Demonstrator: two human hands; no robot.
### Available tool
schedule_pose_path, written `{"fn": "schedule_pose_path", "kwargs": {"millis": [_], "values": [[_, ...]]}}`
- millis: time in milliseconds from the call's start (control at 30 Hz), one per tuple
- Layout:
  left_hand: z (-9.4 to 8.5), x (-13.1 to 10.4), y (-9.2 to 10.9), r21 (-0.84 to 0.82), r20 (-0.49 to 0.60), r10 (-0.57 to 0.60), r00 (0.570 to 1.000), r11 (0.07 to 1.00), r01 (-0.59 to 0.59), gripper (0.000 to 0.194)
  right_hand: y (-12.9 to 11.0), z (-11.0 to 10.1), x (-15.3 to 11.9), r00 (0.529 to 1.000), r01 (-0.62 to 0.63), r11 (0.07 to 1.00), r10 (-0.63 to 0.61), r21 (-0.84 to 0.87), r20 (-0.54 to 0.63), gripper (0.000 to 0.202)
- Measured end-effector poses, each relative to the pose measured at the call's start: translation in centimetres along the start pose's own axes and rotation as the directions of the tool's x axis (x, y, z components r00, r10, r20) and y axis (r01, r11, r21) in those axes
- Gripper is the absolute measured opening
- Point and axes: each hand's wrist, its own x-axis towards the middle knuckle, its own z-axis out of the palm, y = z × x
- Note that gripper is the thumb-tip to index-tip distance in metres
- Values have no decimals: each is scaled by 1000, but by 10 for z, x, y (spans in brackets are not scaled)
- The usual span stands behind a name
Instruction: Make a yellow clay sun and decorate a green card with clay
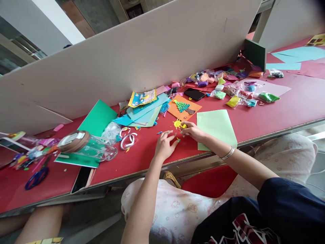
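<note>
My left hand [165, 145] rests low over the red tabletop, its fingers stretched out and apart. By its thumb tip is a tiny green-blue bit [178, 140]; whether they touch I cannot tell. My right hand [194, 132] is closed, its fingertips pinching a small lump of yellow clay [183, 126]. Right beside that lump lies a yellow clay sun [177, 123] with thin rays. Behind both hands an orange sheet [173, 109] carries a green clay tree [181, 106] with a brown trunk. Under my right wrist spreads a pale green sheet [215, 125].
Bagged colored clay [233, 101] and a black phone [194, 94] lie toward the back right. Left of my hands are stacked papers [144, 113], white strips [128, 140], a clear jar [99, 149] on its side and blue scissors [37, 178]. A white partition [152, 54] stands behind.
</note>
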Motion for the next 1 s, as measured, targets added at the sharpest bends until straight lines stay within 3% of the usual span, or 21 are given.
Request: {"fn": "schedule_pose_path", "kwargs": {"millis": [233, 500, 767, 867, 1000], "values": [[4, 2, 5, 117, -25, 139, 990, 984, -135, 20, -2, 0, -2, 1000, 8, 1000, -8, 1, 9, 35], [3, 4, -4, 102, -26, 183, 983, 978, -179, 19, -1, -1, -1, 1000, 10, 1000, -10, -8, 17, 32], [3, 1, 0, 99, -115, 225, 968, 972, -214, 16, 0, -2, -1, 1000, 17, 1000, -17, 5, 13, 31], [2, 3, 2, 51, -178, 191, 965, 981, -185, 16, 0, -2, -1, 1000, 17, 1000, -18, 9, 13, 31], [-2, 6, 6, -139, -278, 21, 960, 988, -62, 15, -1, -1, -1, 999, 17, 1000, -18, 19, 29, 34]]}}
